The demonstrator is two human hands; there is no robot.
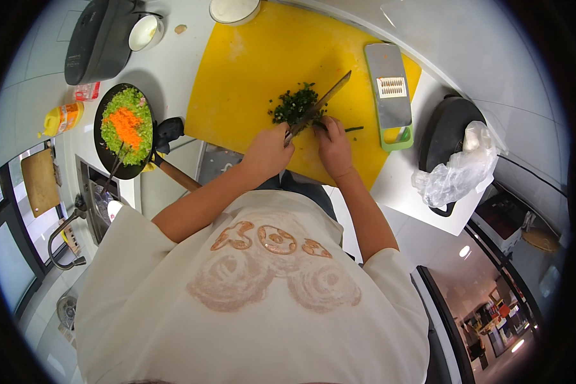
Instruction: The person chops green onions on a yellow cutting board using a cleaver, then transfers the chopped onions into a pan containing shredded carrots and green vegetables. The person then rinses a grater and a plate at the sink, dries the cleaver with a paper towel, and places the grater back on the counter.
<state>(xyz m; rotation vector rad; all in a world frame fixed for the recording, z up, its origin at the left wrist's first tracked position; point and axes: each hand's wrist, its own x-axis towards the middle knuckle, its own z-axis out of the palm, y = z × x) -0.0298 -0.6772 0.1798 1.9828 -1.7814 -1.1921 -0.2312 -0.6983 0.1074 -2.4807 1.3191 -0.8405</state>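
A kitchen knife (333, 90) slants across the yellow cutting board (240, 72), its tip pointing up and to the right. My left hand (270, 151) grips its handle. Just right of the blade, my right hand (335, 144) pinches dark green stalks, probably scallion, against the board. One thin green stalk (354, 128) shows to the right of those fingers. Finely chopped greens (294, 106) lie heaped mostly left of the blade, with some bits scattered around. My fingers partly hide the stalks and the knife handle.
Left, a black pan (99, 139) holds chopped light-green vegetable, shredded carrot (126, 127) and chopsticks (117, 162). A green-framed grater (393, 108) rests on the board's right side. Beyond it, a plastic bag (453, 175) covers part of a black pan (444, 127). Bowls (146, 33) (234, 12) stand at the back.
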